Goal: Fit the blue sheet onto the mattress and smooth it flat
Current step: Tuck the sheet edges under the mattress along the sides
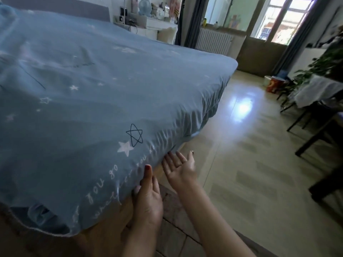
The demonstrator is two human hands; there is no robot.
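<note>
One blue sheet (96,86), printed with stars and script, covers the one mattress, its gathered edge drawn down over the near side and one corner (42,217) still bunched and loose. Two hands work at that edge: the left hand (146,199) lies against the sheet's side, thumb up on the cloth, fingers hidden beneath so I cannot tell their grip. The right hand (179,166) is palm-up, fingers spread, holding nothing, fingertips just under the hem.

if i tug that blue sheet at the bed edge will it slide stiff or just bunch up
The blue sheet looks thin and floppy: it gathers in fine ripples along the mattress side, so a tug probably bunches it. The loose corner near the left hand droops in folds, suggesting light cloth. It likely stretches taut rather than sliding whole.
</note>
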